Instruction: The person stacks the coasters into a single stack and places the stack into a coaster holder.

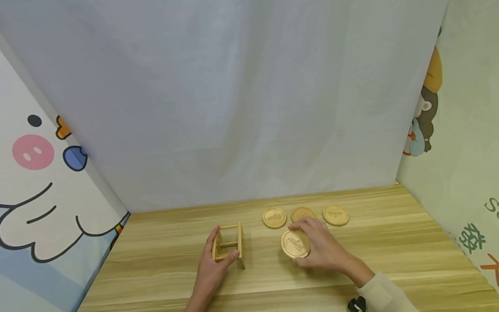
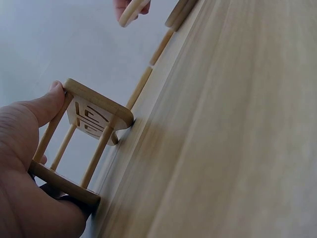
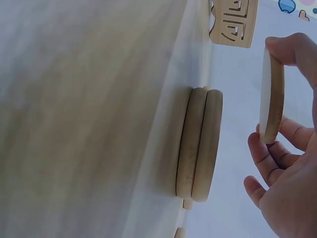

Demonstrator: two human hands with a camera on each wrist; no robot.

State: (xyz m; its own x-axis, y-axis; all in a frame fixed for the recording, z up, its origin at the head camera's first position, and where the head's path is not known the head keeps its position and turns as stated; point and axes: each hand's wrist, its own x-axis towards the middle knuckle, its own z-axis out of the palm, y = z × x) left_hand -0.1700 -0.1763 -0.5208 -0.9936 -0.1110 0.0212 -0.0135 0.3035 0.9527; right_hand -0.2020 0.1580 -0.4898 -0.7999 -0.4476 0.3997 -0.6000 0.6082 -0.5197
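My left hand (image 1: 212,266) grips a small wooden coaster rack (image 1: 228,245) by its two end panels, thumb on one and fingers on the other. Rods join the panels, and a cut-out pattern shows in the left wrist view. The rack stands on the wooden table. My right hand (image 1: 323,247) pinches a round wooden coaster (image 1: 295,244) by its rim, thumb and fingertips on opposite edges. The right wrist view shows this coaster held above the table, over a pair of stacked coasters (image 3: 199,144); its underside is white. The head view hides that pair behind the held coaster and hand.
Three coasters lie flat in a row farther back: a left one (image 1: 274,218), a middle one (image 1: 303,213) partly covered by my right hand, and a right one (image 1: 336,215). A grey cloth (image 1: 218,108) hangs behind the table (image 1: 156,260), with cartoon-printed panels at both sides.
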